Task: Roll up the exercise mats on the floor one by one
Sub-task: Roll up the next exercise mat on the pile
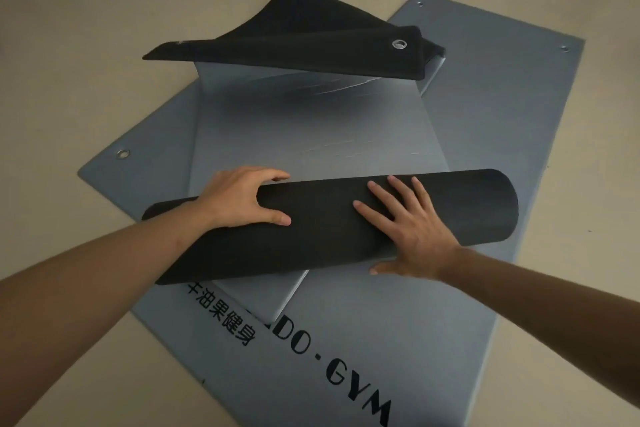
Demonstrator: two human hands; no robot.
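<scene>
Rolling of top mat (311, 121) in hand: left hand (239, 196) grips roll (329, 229); right hand (408, 229) presses flat, fingers spread. Next, probably: push roll toward folded-over end (294, 42), upper centre.

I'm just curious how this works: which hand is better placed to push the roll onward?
Probably the right hand: it lies flat on the roll, palm on the near side, ready to push. The left hand grips the roll, fingers hooked over its far side, in the roll's way.
</scene>
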